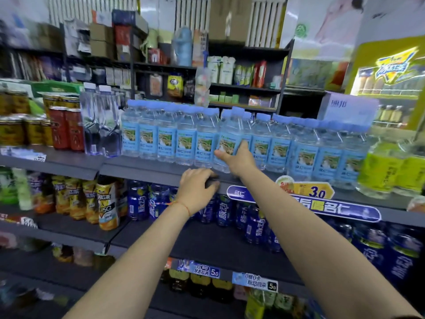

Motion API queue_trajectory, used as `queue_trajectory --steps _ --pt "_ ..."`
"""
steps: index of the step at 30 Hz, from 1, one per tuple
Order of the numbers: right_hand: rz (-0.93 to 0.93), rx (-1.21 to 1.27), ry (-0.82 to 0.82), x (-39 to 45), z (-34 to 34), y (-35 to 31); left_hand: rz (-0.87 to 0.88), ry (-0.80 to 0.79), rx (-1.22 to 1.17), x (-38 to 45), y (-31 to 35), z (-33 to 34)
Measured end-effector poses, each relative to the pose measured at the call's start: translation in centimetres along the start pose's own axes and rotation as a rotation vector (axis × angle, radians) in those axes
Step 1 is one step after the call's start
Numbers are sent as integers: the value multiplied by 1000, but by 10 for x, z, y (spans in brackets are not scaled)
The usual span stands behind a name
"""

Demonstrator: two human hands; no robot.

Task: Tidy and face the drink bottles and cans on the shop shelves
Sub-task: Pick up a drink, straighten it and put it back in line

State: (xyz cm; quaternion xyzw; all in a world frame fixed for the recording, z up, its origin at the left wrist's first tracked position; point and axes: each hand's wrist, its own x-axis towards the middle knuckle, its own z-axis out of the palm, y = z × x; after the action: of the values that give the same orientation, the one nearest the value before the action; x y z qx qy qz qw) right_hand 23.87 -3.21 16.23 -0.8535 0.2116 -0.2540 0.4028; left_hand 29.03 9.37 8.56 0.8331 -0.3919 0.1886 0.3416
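A row of several clear water bottles with light-blue caps and blue labels stands along the top shelf (pixel 161 168). My right hand (pixel 236 158) grips one of them, the water bottle (pixel 226 137), near its base, thumb on the left side and fingers round the right; the bottle tilts slightly and stands a little forward of the row. My left hand (pixel 197 189) rests on the front lip of that shelf, fingers curled over the edge just below the bottles.
Red cans (pixel 66 128), gold cans and two tall clear bottles (pixel 101 125) stand left on the same shelf; yellow-green bottles (pixel 388 171) at right. Dark blue bottles (pixel 230 210) and orange juice bottles (pixel 108 203) fill the shelf below. Price tags (pixel 317 192) hang on the shelf lips.
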Motion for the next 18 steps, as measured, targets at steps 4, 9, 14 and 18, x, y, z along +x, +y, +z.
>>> queue_trajectory --steps 4,9,14,18 --pt "-16 -89 7 18 11 7 3 57 -9 -2 -6 6" --pt "5 -206 5 19 10 11 -20 76 -13 -1 -7 10" --pt "-242 -10 182 -40 -3 20 -45 165 -158 -12 -1 6" --pt "-357 73 6 -109 2 84 -259 664 -228 -68 1 41"
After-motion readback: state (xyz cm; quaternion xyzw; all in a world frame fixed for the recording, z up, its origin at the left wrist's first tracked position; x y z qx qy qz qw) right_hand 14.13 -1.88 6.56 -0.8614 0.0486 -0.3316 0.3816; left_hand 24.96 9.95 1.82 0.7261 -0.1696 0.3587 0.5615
